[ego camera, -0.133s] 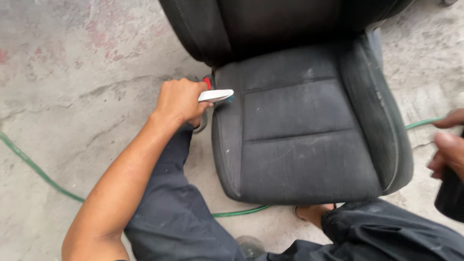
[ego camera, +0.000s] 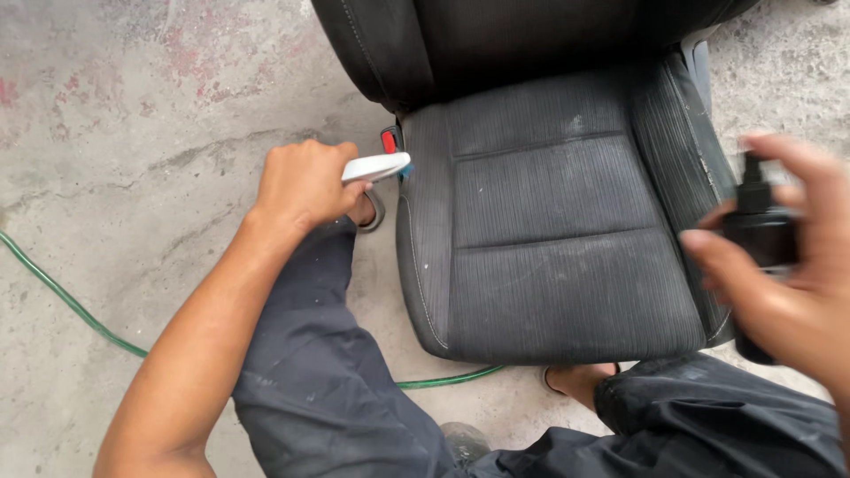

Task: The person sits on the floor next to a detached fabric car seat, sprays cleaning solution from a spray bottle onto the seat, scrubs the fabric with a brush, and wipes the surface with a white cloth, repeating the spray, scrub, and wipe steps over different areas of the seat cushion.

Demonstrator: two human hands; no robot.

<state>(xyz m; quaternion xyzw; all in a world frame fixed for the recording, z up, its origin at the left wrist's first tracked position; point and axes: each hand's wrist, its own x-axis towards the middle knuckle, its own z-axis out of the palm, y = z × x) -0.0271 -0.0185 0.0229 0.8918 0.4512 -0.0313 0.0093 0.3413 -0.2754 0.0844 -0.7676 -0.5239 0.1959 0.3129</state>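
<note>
On bare concrete floor [ego camera: 115, 115], a removed dark car seat [ego camera: 558, 257] lay before the seated person. Their left hand [ego camera: 305, 184] was clenched around a white brush [ego camera: 379, 166], its bristle end touching the cushion's left edge beside a red buckle [ego camera: 389, 140]. Their right hand [ego camera: 779, 265], blurred, grasped a black spray bottle [ego camera: 760, 243] above the cushion's right side. Spray could likely miss the fabric, since the nozzle's aim was unclear; a green hose [ego camera: 62, 296] near the legs might snag.
</note>
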